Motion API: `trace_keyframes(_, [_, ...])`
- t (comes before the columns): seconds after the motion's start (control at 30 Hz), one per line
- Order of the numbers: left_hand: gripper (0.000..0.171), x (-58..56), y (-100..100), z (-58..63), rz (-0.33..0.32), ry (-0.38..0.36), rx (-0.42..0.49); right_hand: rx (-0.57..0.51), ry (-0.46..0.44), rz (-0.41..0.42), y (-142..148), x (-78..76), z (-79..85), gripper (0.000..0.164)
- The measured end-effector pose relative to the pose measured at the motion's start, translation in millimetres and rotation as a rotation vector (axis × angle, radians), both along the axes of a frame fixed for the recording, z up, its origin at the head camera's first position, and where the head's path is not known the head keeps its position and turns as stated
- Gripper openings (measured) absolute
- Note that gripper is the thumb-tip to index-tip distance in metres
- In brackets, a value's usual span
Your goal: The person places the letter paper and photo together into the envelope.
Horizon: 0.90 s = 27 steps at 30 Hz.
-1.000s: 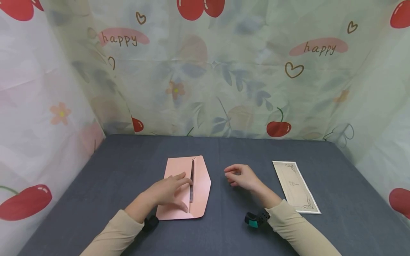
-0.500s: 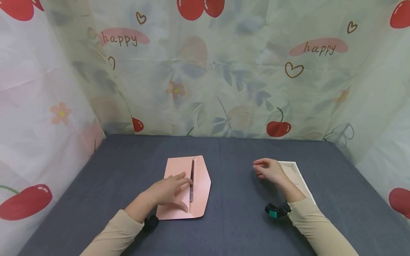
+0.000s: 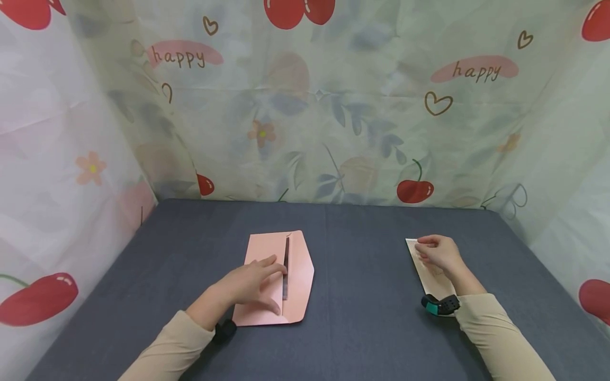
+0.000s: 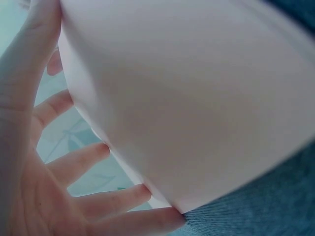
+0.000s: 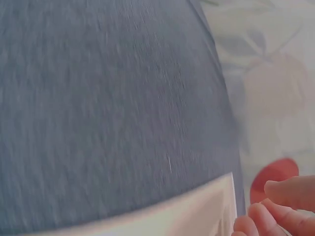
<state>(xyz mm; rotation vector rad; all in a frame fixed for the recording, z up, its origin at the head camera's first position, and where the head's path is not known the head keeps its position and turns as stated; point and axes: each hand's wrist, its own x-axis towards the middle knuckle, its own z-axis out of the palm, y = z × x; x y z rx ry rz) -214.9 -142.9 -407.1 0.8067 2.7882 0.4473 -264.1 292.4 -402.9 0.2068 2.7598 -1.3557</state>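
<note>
A pink envelope (image 3: 300,280) lies on the dark tabletop left of the middle, its pointed flap unfolded to the right. My left hand (image 3: 250,280) rests on it with fingers spread, the fingertips at the edge of its long mouth, where a dark strip shows. In the left wrist view the pink paper (image 4: 197,108) fills most of the picture, with several fingertips along its edge. At the right, my right hand (image 3: 440,256) is over the upper part of a cream card (image 3: 426,272) with a decorated border. Its fingers bend loosely, and the forearm hides the card's right side.
A dark grey cloth (image 3: 357,296) covers the table, stretching between envelope and card. Behind and at both sides hangs a printed curtain (image 3: 324,132) with cherries and the word happy. A black band with a teal patch (image 3: 439,306) sits on my right wrist.
My right hand has moved right, from the middle of the table to over the cream card. The left hand and the envelope stay as they were.
</note>
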Motion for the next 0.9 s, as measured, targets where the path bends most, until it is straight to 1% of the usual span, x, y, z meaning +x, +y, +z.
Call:
trace_keyframes(0.23, [0.074, 0.2, 0.5, 1.0, 0.002, -0.006, -0.003, 0.089, -0.032, -0.074, 21.7, -1.3, 0.1, 0.042])
trace_keyframes(0.4, [0.074, 0.7, 1.3, 2.2, -0.003, -0.009, -0.012, 0.145, -0.063, -0.129, 35.9, -7.8, -6.5, 0.045])
trace_keyframes(0.53, [0.073, 0.3, 1.1, 2.3, -0.004, -0.007, -0.004, 0.199, -0.114, -0.176, 45.3, -11.7, -11.9, 0.046])
trace_keyframes(0.67, [0.073, 0.2, 0.8, 2.3, -0.004, -0.003, 0.002, 0.206, -0.147, -0.185, 47.9, -8.2, -10.6, 0.05])
trace_keyframes(0.73, [0.073, 0.1, 0.7, 2.3, -0.003, -0.004, 0.002, 0.2, -0.146, -0.171, 47.5, -4.3, -8.3, 0.053])
trace_keyframes(0.9, [0.073, 0.1, 0.8, 2.3, -0.01, -0.006, 0.003, 0.219, -0.151, -0.169, 46.4, 1.2, -5.4, 0.052])
